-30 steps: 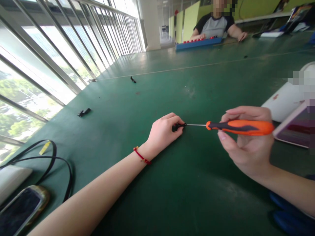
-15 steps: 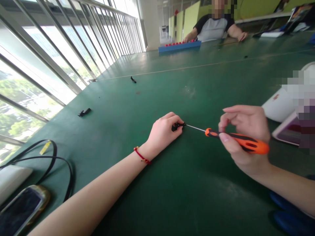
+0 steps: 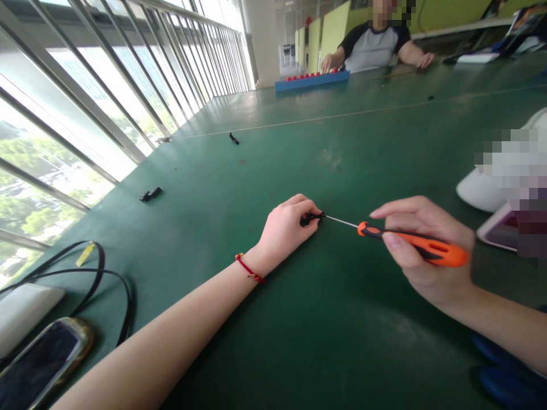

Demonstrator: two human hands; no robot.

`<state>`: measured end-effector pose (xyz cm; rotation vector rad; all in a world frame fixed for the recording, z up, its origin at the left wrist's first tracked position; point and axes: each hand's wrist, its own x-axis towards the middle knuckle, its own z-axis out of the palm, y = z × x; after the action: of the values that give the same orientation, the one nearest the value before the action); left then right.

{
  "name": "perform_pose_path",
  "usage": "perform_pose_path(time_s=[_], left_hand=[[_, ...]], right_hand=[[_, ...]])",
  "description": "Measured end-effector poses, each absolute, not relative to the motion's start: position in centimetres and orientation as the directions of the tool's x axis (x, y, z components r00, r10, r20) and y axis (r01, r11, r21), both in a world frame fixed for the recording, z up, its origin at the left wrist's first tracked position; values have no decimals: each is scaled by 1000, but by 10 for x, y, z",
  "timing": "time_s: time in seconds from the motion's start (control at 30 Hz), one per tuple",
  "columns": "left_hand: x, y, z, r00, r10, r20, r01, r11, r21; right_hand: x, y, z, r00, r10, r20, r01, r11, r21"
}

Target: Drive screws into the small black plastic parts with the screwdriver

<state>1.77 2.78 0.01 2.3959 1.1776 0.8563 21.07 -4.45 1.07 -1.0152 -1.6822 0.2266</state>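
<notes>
My left hand (image 3: 289, 226) rests on the green table and pinches a small black part (image 3: 310, 218) between thumb and fingers. What kind of part it is I cannot make out, since the fingers cover some of it. An orange and black screwdriver (image 3: 440, 251) lies across my right hand (image 3: 431, 245), gripped by the thumb and bent fingers, with the index finger stretched above the handle. The thin metal shaft points left, and its tip meets the end of the black part.
Two black pieces (image 3: 150, 195) (image 3: 233, 138) lie toward the left. At lower left are a phone (image 3: 43, 359), a white box (image 3: 28, 316) and a black cable (image 3: 100, 272). White and pink objects (image 3: 478, 191) stand right. Across the table, a person touches a blue rack (image 3: 311, 81).
My right index finger has straightened and the hand has turned slightly around the screwdriver handle. The left hand still pinches the black part. The whole view has shifted a little.
</notes>
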Motion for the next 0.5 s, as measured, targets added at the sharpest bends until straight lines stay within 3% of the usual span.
perform_pose_path(time_s=[0.17, 0.3, 0.47, 0.5], left_hand=[[18, 28, 0, 464, 804, 372, 600, -594, 536], [18, 28, 0, 454, 808, 375, 603, -589, 539], [19, 28, -1, 445, 808, 386, 604, -589, 537], [18, 28, -2, 446, 806, 389, 603, -592, 535]], right_hand=[[213, -50, 9, -10, 688, 725, 535, 616, -578], [211, -41, 10, -114, 722, 682, 507, 633, -585], [213, -60, 16, -153, 522, 839, 468, 786, -404], [218, -76, 12, -151, 560, 815, 494, 757, -428]])
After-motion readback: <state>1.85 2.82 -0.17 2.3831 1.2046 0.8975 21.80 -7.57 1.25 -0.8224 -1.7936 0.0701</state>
